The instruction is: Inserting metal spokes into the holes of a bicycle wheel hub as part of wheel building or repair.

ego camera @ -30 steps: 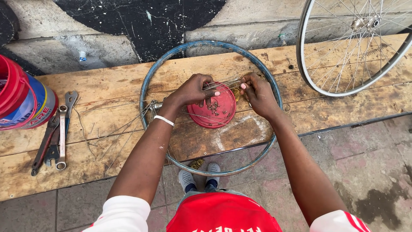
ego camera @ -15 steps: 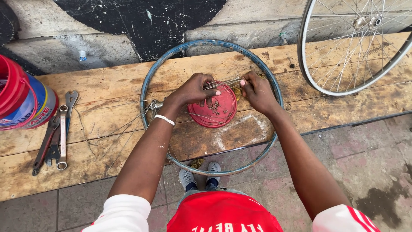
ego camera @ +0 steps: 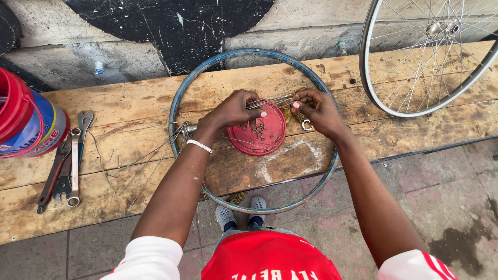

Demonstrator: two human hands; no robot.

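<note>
Head view: looks straight down on a wooden bench (ego camera: 129,171) that crosses the frame from left to right, with paved ground along the bottom edge.
Left hand (ego camera: 236,110): at the centre of the frame, fingers curled shut around one end of a thin bundle of spokes (ego camera: 270,101), knuckles over the upper left edge of the lid.
Right hand (ego camera: 319,110): just right of centre, thumb and fingertips pinched on the other end of the same spokes; the grip looks closed, though the fingers hide exactly how many wires it has.
Spokes: held level between the two hands, just above the lid.
Red lid (ego camera: 262,136): round, lying flat on the bench below the hands, with a few small metal pieces in it.
Blue rim (ego camera: 207,67): bare hoop lying flat on the bench around the hands and the lid, its lower arc hanging past the bench edge over the person's shoes.
Loose spokes (ego camera: 150,155): scattered on the bench left of the rim, fanning out towards the lower left.
Spanners (ego camera: 72,161): several lie together at the left of the frame.
Red bucket (ego camera: 21,116): at the far left edge, partly cut off.
Spoked wheel (ego camera: 415,57): upper right of the frame, complete with hub, well apart from the hands.
</note>
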